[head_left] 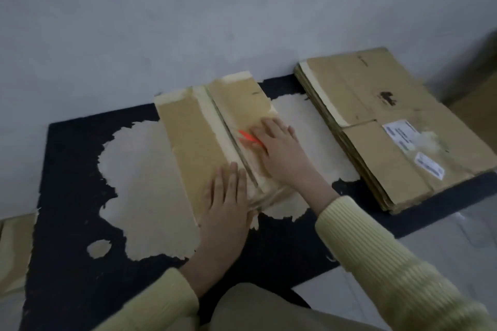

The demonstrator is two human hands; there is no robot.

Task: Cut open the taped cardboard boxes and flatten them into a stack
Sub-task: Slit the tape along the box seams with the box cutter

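Hands atop tan, tape-seamed box

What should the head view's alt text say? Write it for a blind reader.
Two hands press flat on a taped cardboard box on a worn black mat: the left hand at its near end, the right hand over an orange cutter beside the centre seam. A stack of flattened boxes sits to the right.

Right under the grip lies a black mat, its surface worn away in big ragged pale patches spreading to either side of it. Beyond the grip, a bare grey wall. Near right of it, pale floor; far left, a tan sheet.
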